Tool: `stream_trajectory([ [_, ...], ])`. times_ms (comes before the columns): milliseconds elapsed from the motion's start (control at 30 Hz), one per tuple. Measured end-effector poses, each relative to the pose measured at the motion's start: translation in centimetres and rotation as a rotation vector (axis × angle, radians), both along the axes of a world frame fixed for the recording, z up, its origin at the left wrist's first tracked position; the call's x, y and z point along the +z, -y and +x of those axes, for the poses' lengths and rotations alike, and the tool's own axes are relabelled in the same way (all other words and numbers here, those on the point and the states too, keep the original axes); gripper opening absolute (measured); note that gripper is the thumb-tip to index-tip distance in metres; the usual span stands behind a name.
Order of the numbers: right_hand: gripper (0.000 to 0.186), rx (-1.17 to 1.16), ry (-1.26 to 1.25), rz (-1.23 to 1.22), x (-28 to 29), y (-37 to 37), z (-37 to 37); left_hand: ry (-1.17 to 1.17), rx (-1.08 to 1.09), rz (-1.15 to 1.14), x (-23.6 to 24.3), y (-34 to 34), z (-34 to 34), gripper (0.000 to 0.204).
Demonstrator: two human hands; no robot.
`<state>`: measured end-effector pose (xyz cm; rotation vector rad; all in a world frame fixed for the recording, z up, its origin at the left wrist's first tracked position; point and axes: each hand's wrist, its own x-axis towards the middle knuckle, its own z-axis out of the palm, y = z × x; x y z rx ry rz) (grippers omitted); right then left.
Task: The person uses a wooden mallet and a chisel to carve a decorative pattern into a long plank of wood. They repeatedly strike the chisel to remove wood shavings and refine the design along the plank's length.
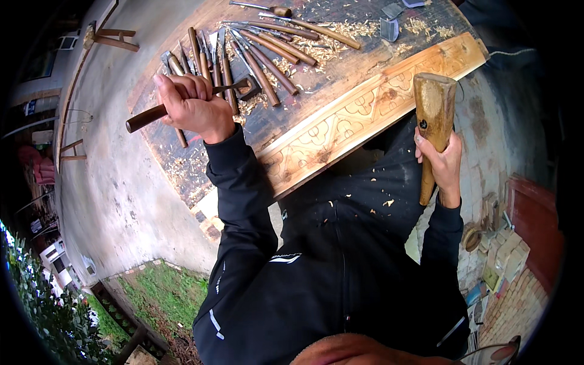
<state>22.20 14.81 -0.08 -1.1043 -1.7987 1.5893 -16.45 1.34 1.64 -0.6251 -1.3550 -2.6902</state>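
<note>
My left hand (188, 103) is closed around a dark-handled carving chisel (142, 118), held over the workbench at upper left; its blade points right, by a small dark square block (247, 87). Whether they touch I cannot tell. My right hand (441, 158) grips a worn wooden mallet (435, 100), head up, at the right end of the bench. Between my hands lies a long pale board (328, 137) carved with petal and geometric patterns along the bench's front edge. Several wooden-handled chisels (267, 67) lie fanned out behind it among pale shavings (359, 30).
The worn workbench (170, 152) has small grey pieces (389, 29) at the back and a cord leaving its right end. A wooden bench (115, 38) stands on the concrete floor (109, 213) to the left; grass (158, 292) is at lower left, stacked bricks (505, 261) at right.
</note>
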Motion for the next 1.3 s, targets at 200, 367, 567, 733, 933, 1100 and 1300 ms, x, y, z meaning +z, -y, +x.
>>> stream_trajectory([
  [200,0.023,-0.013,0.034,0.008,-0.2,-0.1,0.2,0.010,0.019,-0.042,-1.1,-0.6,-0.5,0.051],
  [367,0.024,0.005,0.044,0.031,-0.4,-0.3,0.2,0.044,-0.022,-0.094,-0.7,-0.5,-0.3,0.055],
  [567,0.025,0.001,0.026,0.050,-0.5,-0.2,0.2,-0.074,-0.185,-0.065,0.6,1.8,3.9,0.059],
  [733,0.024,0.017,0.043,0.070,-0.4,-0.2,0.1,0.162,-0.471,0.063,0.4,3.4,10.6,0.060],
  [933,0.023,0.022,0.071,0.067,-0.2,-0.1,0.1,0.278,-0.548,0.044,-0.5,3.1,12.9,0.059],
  [1100,0.024,-0.007,0.058,0.078,-0.2,0.1,-0.2,0.318,-0.542,0.047,-0.7,3.2,13.1,0.059],
  [1300,0.025,-0.010,0.045,0.083,-0.2,0.1,-0.2,0.330,-0.542,0.045,-0.8,3.0,13.3,0.058],
])
